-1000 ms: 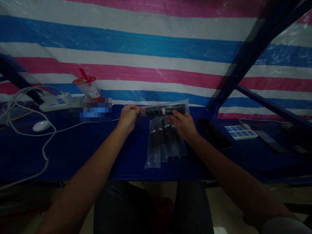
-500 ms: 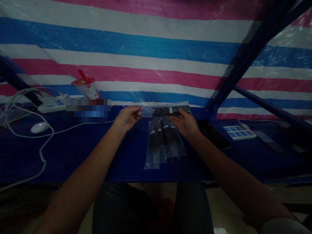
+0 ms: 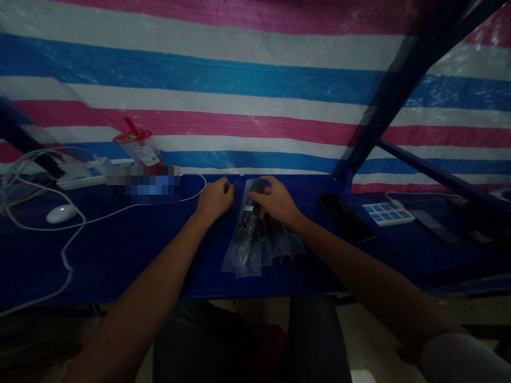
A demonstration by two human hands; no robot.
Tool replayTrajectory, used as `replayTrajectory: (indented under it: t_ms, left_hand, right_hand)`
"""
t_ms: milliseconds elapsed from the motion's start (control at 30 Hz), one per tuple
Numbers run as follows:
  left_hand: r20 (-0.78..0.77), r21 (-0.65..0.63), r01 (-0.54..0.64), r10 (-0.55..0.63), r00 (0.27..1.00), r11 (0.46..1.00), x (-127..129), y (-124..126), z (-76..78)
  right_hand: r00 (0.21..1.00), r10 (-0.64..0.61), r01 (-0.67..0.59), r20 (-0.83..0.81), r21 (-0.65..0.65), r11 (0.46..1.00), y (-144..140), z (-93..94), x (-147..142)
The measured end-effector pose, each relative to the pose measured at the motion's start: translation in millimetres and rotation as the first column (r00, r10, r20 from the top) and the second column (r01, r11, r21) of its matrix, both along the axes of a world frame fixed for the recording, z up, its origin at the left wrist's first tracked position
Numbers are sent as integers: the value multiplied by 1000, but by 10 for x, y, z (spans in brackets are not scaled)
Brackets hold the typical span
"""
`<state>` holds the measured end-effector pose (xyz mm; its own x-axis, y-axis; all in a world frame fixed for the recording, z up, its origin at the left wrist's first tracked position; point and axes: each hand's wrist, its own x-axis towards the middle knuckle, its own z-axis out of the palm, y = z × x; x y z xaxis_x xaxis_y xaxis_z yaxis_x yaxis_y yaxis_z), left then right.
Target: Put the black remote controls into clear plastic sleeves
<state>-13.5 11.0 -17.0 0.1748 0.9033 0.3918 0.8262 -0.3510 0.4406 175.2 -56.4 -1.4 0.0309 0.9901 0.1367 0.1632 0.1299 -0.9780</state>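
My right hand point(image 3: 278, 201) grips the upper end of a clear plastic bag with a long black item inside point(image 3: 246, 223) and a small white label. Its thumb lies over the top, and the bag slants down toward the table's near edge. Under and beside it, several similar bags point(image 3: 275, 247) with dark contents are fanned out, partly covered by the hand. To the left of the bags, my left hand point(image 3: 215, 199) is closed with its fingers curled, and nothing shows in it. It is apart from the bags.
On the blue table point(image 3: 159, 255), a white mouse point(image 3: 61, 214), a looping white cable point(image 3: 120, 213), a power strip point(image 3: 82, 180) and a red-lidded cup point(image 3: 141, 149) stand left. A dark phone point(image 3: 346, 218), a white multi-socket block point(image 3: 388, 213) and another flat device point(image 3: 434, 226) lie right.
My right hand has turned the bag from level to slanting and lowered it onto the left side of the other bags. My left hand has let go of its end and curled closed.
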Motion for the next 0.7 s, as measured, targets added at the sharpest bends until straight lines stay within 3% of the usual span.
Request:
replayTrajectory:
  t_ms: [100, 167, 233, 333, 500, 600, 700]
  left_hand:
    - [-247, -96, -91, 65, 967, 991, -36, 46, -92]
    - [-353, -145, -117, 59, 934, 983, -70, 82, -138]
    - [-431, -142, -109, 38, 901, 984, -96, 102, -169]
    - [-516, -127, -104, 23, 856, 986, -113, 95, -193]
    - [-561, -162, -127, 14, 827, 979, -122, 49, -189]
    - [-557, -180, -131, 9, 831, 975, -118, 27, -173]
    - [-552, -185, -123, 0, 834, 975, -106, 20, -150]
  right_hand:
    - [908, 67, -67, 414, -15, 998, 71, 14, -209]
    - [758, 52, -99, 650, 36, 994, 134, 14, -302]
    - [639, 34, -142, 768, 74, 987, 184, 17, -323]
    - [628, -45, -116, 777, 151, 982, 208, 19, -155]
    - [666, -278, 80, 692, 305, 949, 169, -147, 550]
    - [681, -334, 159, 652, 313, 936, 154, -319, 885]
    - [678, -317, 163, 664, 284, 945, 151, -406, 983]
